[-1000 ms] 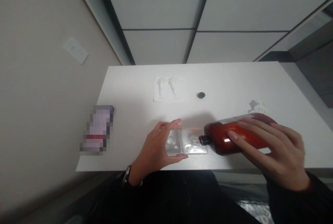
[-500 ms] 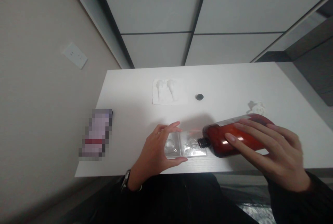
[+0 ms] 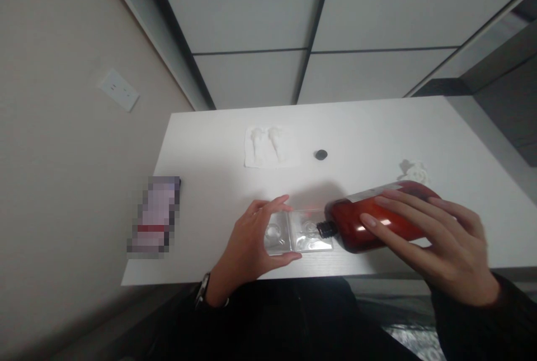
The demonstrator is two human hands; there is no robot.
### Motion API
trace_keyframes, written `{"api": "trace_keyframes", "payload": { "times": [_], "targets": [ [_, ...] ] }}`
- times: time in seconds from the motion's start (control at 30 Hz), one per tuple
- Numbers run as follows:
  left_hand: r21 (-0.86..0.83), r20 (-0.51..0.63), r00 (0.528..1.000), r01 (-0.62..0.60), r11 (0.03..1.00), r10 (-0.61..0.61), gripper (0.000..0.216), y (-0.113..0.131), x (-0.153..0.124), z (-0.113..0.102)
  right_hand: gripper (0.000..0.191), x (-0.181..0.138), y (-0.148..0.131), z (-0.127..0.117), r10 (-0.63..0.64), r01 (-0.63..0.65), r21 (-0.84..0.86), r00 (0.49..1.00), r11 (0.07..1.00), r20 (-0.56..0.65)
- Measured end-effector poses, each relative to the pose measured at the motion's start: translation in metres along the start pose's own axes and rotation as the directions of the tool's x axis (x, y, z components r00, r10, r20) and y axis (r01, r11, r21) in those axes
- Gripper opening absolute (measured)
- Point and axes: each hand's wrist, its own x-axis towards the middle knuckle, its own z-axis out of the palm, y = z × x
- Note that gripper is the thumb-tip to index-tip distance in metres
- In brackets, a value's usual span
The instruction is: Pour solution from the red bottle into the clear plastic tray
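Left hand (image 3: 250, 238) grips the clear case (image 3: 297, 232), right hand (image 3: 445, 246) the red bottle (image 3: 350, 228), neck over the case. I'd tilt slowly!

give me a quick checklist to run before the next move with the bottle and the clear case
1. Red-brown bottle held: ok, the right grip is around it.
2. Bottle mouth uncapped: ok, the black neck looks bare; a dark round piece, perhaps its cap, lies on the table.
3. Mouth lined up with the clear case: ok from this view, at its right half; height above it cannot be told.
4. Case steadied: cannot tell; the left grip spans its left half, but firmness does not show.
5. Liquid leaving the mouth: cannot tell, no stream is discernible.
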Motion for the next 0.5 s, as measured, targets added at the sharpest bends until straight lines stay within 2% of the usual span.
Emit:
{"api": "trace_keyframes", "payload": {
  "times": [0.1,0.3,0.5],
  "targets": [
    [-0.001,0.011,1.0,0.006,1.0,-0.006,0.095,-0.0001,-0.0002,0.0005,0.082,-0.0018,0.0009,-0.0001,-0.008,0.008,0.002,1.0,1.0,0.006],
    [0.0,0.006,1.0,0.008,1.0,-0.008,0.1,-0.0001,0.0002,0.0006,0.067,-0.0056,0.0022,0.0009,0.002,-0.002,0.008,1.0,1.0,-0.012],
    [0.001,0.0,1.0,0.001,1.0,-0.001,0.099,0.0006,-0.0002,-0.0003,0.081,-0.0078,0.0032,0.0006,0.031,-0.031,0.004,1.0,1.0,-0.006]
  ]
}}
